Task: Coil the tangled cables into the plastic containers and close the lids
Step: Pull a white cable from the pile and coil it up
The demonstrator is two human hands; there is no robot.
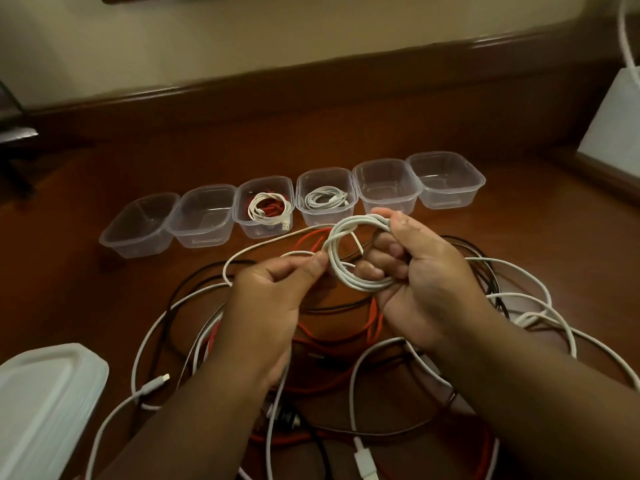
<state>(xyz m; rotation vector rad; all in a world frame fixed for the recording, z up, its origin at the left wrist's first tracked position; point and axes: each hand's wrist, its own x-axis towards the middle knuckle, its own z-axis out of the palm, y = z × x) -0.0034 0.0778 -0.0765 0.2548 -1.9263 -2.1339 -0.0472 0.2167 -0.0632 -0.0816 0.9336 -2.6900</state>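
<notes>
A half-wound coil of white cable (349,252) hangs above the wooden table, with my right hand (419,271) closed around its right side. My left hand (277,292) pinches the loose strand of the same cable just left of the coil. Beneath both hands lies a tangle of white, black and red cables (332,341). A row of several clear plastic containers stands behind, all without lids. One (265,206) holds a white and a red coiled cable, another (327,200) a white coil. The rest, such as the container (386,185), are empty.
A stack of white lids (45,403) sits at the near left corner. A white box (616,126) with a cord stands at the far right. The table's raised wooden edge (311,81) runs along the back wall.
</notes>
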